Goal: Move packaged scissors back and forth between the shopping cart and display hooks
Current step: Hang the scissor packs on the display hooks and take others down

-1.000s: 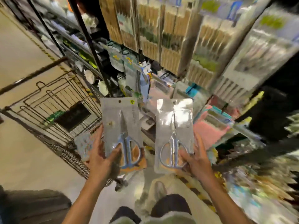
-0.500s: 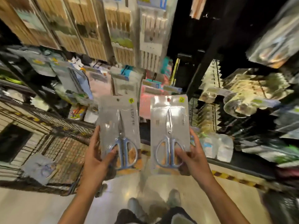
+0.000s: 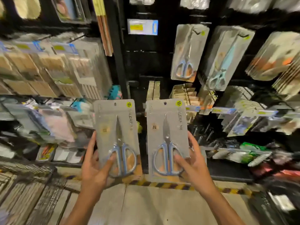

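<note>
left hand point(image 3: 93, 166): grips left scissors pack point(image 3: 116, 137), thumb on front
right hand point(image 3: 194, 164): grips right scissors pack point(image 3: 167, 137)
rack: hung scissors pack point(image 3: 186, 52), blurry, probably the same kind

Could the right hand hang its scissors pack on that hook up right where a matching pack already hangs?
Probably yes: the right hand grips its scissors pack below the hanging pack, with open space between and nothing blocking the way up.

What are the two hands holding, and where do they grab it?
Each hand holds one scissors pack by its bottom end. The left hand grips the left pack; the right hand grips the right pack, thumbs over the scissor handles.
</note>
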{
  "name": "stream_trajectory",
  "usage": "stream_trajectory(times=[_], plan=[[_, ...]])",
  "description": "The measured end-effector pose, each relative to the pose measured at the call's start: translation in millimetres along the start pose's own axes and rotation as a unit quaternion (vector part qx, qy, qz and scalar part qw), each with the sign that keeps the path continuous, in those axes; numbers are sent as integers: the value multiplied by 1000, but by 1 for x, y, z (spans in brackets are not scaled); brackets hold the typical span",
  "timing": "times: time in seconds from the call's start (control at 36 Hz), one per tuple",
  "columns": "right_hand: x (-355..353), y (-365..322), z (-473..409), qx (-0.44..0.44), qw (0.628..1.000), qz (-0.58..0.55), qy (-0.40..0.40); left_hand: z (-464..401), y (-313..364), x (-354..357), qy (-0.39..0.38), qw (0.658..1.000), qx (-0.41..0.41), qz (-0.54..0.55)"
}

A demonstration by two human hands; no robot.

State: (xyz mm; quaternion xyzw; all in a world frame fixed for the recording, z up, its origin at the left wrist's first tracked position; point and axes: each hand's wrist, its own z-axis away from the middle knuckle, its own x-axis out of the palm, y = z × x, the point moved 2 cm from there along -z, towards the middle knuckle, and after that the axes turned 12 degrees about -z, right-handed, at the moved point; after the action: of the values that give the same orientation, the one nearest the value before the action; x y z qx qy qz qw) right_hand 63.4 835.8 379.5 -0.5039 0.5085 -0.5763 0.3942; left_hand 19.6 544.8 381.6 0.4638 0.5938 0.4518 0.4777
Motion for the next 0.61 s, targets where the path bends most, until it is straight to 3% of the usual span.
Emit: stream_trajectory(times=[0.25,0.61], plan=[[-99,-53,-13,-53,998,-17,22,8,66,112,-25,999,39,5],[-105,-94,-72,-110,993,-17,38,-53,112,132,-20,994,100,-35]])
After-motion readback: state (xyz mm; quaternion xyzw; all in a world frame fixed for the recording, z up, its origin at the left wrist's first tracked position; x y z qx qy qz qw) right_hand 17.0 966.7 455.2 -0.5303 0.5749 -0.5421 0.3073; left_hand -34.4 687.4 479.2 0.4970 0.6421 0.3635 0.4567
